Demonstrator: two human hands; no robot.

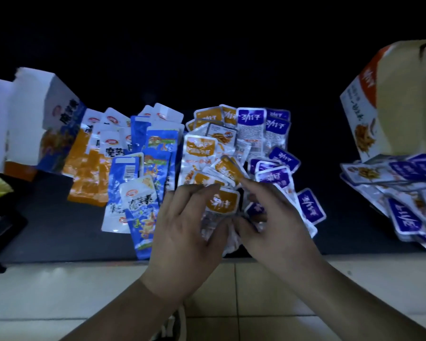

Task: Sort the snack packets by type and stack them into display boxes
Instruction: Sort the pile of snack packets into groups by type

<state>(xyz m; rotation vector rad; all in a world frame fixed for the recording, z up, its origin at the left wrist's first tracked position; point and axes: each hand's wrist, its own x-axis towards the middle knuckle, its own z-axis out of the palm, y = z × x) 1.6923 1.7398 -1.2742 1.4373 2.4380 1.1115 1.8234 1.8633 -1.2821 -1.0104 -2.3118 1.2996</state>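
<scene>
Nearest the camera lies a pale tiled floor (268,291), with both forearms reaching over it to the edge of a dark table (47,230). The left hand (187,225) has its fingers curled round a small bunch of foil sachets, with an orange-labelled packet (221,201) on top. The right hand (273,217) meets the same bunch from the other side. Its thumb and curled fingers appear to pinch the lower edge, and its forefinger extends toward the heap behind. Judged by appearance, the sachets are light, thin and glossy. They are likely to slide over one another, so a grip across the flat faces near the sealed edges should hold better than a grip on the crinkled ends. Just beyond the hands lie loose orange-labelled sachets (202,146), with purple-labelled sachets (276,173) beside them to the right. To the left are long blue packets (158,153) and long orange packets (89,173). Farther back, an open white-and-blue display box (47,119) stands at the left. A cream-and-orange display box (391,107) stands at the right, above a second purple heap (403,193). The contents of both boxes cannot be determined.
</scene>
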